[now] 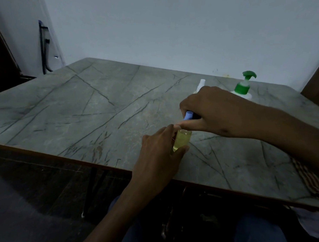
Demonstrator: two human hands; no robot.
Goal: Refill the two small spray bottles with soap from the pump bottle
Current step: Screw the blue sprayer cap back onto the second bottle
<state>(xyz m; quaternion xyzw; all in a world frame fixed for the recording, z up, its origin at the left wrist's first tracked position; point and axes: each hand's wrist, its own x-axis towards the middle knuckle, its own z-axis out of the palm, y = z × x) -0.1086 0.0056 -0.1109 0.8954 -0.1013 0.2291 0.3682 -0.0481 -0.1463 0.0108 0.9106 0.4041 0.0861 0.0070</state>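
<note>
Two hands are working over a small clear spray bottle (181, 141) of yellowish liquid, standing upright near the front edge of the grey, dark-veined, stone-patterned table (100, 109). The left hand (159, 153) is gripping the bottle's cylindrical body, fingers curled round it. The right hand (210, 110) is holding a light blue cap (188, 115) just above the bottle, its thumb reaching out over the neck. Near the far right corner a white pump bottle (242, 88) with a green pump head is standing, and beside it the second spray bottle (201, 85), white-topped, is showing partly behind the right hand.
</note>
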